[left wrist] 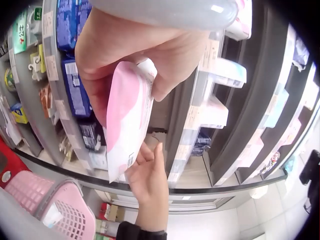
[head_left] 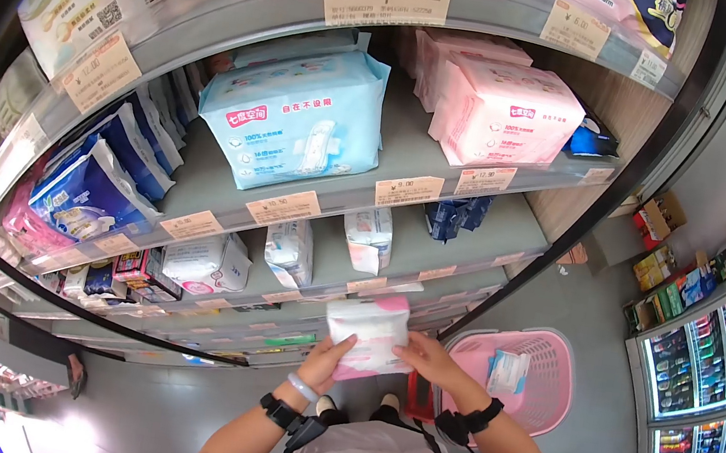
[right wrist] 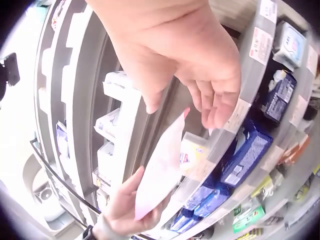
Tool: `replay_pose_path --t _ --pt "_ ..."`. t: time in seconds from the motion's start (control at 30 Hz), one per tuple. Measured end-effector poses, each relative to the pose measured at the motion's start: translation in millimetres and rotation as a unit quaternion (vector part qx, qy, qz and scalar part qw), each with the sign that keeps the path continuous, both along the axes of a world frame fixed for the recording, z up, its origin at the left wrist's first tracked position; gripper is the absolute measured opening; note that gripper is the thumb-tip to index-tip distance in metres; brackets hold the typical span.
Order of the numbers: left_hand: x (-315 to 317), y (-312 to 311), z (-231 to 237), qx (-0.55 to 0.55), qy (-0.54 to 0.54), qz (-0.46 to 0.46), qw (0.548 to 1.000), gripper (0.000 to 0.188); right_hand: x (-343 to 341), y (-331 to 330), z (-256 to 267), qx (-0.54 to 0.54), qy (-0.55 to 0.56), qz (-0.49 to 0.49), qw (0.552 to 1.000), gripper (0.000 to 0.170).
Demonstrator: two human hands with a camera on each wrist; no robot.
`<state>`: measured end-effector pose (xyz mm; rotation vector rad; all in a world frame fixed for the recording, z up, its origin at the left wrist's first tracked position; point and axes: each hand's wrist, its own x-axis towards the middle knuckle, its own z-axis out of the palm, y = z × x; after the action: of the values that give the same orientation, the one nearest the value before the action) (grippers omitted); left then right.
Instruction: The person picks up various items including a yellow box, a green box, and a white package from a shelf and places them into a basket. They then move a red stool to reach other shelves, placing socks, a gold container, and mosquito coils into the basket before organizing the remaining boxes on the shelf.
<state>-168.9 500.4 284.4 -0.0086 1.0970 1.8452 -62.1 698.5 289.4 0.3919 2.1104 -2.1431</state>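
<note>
My left hand (head_left: 323,366) grips one end of a white and pink pack of sanitary pads (head_left: 372,329), held out in front of the shelves. In the left wrist view the thumb and fingers (left wrist: 92,70) pinch the pack from both sides. At the pack's other end is my right hand (head_left: 432,362), its thumb overlapping the edge in the head view. The right wrist view shows this right hand (right wrist: 185,55) with loosely bent fingers, a gap between it and the pack's pink tip (right wrist: 187,113).
A pink basket (head_left: 560,390) stands on the floor at the right, holding a white and blue pack (head_left: 507,372). The shelves ahead bear a large blue pack (head_left: 295,112), pink packs (head_left: 511,113) and dark blue packs (head_left: 92,195). Lit drink coolers (head_left: 712,364) stand farther right.
</note>
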Motion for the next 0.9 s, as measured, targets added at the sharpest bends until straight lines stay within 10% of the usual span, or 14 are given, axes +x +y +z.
replay_pose_path --t 0.47,0.63,0.8,0.9 --pt "13.5 -54.4 -16.3 -0.165 0.122 -0.062 0.977 0.039 -104.9 72.7 -22.3 0.041 -0.049 -0.185 0.981 0.045" --pt "17.6 -94.6 -15.9 -0.189 0.072 0.06 0.978 0.032 -120.1 59.1 -11.6 0.059 -0.115 -0.218 0.967 0.051" --pt "19.3 -107.0 -24.0 -0.195 0.057 0.082 0.976 0.029 -133.6 81.4 -88.9 0.568 0.107 -0.126 0.806 0.052" --pt "17.7 -102.0 -27.3 -0.194 0.058 0.073 0.977 0.029 -140.0 89.3 -66.1 0.571 -0.045 -0.027 0.819 0.054"
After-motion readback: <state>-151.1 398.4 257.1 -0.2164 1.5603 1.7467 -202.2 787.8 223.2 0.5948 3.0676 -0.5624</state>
